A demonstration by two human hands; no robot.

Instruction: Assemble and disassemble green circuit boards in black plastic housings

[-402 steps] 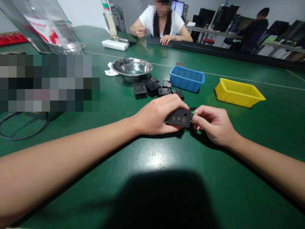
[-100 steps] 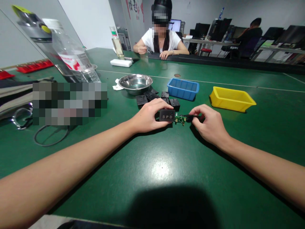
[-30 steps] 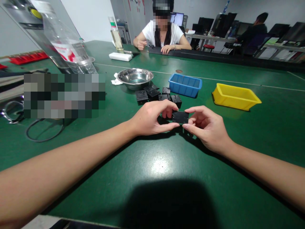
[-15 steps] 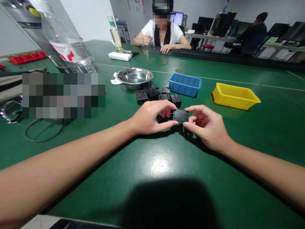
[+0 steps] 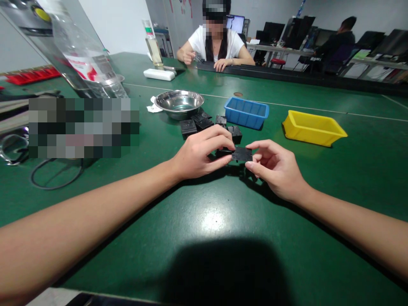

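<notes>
Between my two hands, just above the green table [image 5: 178, 221], is a small black plastic block [image 5: 242, 154] with a flat face toward me. My left hand [image 5: 204, 153] pinches its left end between thumb and fingers. At the right end, the thumb and fingertips of my right hand [image 5: 277, 168] grip the same block. Behind my left hand lie several similar black blocks [image 5: 188, 128] in a loose pile, partly hidden by that hand.
Behind the pile stand a steel bowl [image 5: 179, 111], a blue bin [image 5: 247, 114] and a yellow bin [image 5: 314, 131]. A plastic bottle [image 5: 86, 63] and a looped cable [image 5: 57, 187] are at the left. Across the table sits another person [image 5: 219, 46].
The black block has tipped so its face lies flatter. My left fingers have lifted and shifted on its left end; my right hand keeps nearly the same place.
</notes>
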